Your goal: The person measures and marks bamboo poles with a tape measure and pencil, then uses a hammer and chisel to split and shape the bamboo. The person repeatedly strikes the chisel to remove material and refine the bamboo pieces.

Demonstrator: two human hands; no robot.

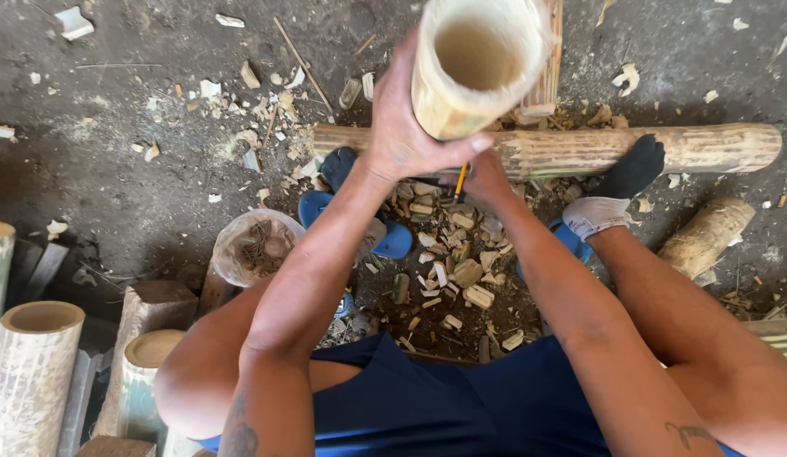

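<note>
Dirt floor below; left hand [403,127] grips upright bamboo tube [471,68].

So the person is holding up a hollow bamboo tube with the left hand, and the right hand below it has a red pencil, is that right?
Not quite: the pencil is yellow, not red. The head view shows the left hand holding up the hollow bamboo tube, and the right hand below it has the pencil.

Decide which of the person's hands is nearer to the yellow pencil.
Right. The right hand grips the yellow pencil under the bamboo tube; the left hand clasps the tube's side, just beside the pencil.
</note>
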